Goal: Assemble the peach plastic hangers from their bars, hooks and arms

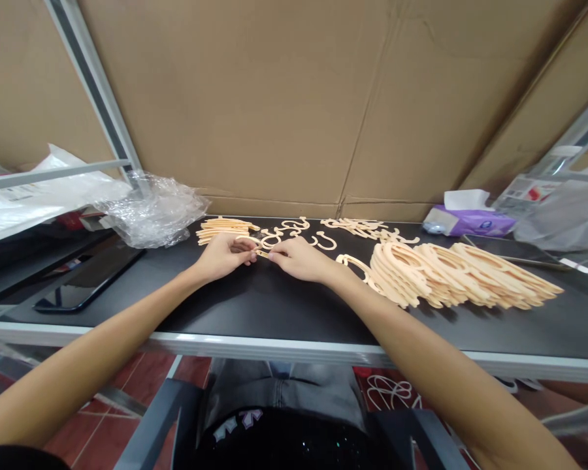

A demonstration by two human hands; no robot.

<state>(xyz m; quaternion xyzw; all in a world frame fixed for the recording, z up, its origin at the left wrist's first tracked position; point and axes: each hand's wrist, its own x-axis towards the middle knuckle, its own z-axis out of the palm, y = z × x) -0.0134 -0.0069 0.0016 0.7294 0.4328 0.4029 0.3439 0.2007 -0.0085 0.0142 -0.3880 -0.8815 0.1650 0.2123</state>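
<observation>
Both hands meet over the black tabletop, bent round a thin beige hanger piece [262, 253] that shows between them. My left hand [225, 254] pinches its left end with thumb and fingers. On the other end, my right hand [298, 258] is closed with the thumb on top; its other fingers are partly hidden. Just behind the hands lie loose beige hanger hooks [326, 241]. A pile of beige hanger parts [225, 228] sits beyond my left hand. To the right of my right hand, overlapping beige hanger pieces [421, 271] lie in a long row.
More small beige parts [362, 228] lie along the back. Crumpled clear plastic [151, 205] and a dark phone [88, 277] are at the left. A purple tissue pack [475, 220] stands at the back right, near a dark tablet-like slab [514, 251]. Cardboard [255, 98] walls the back.
</observation>
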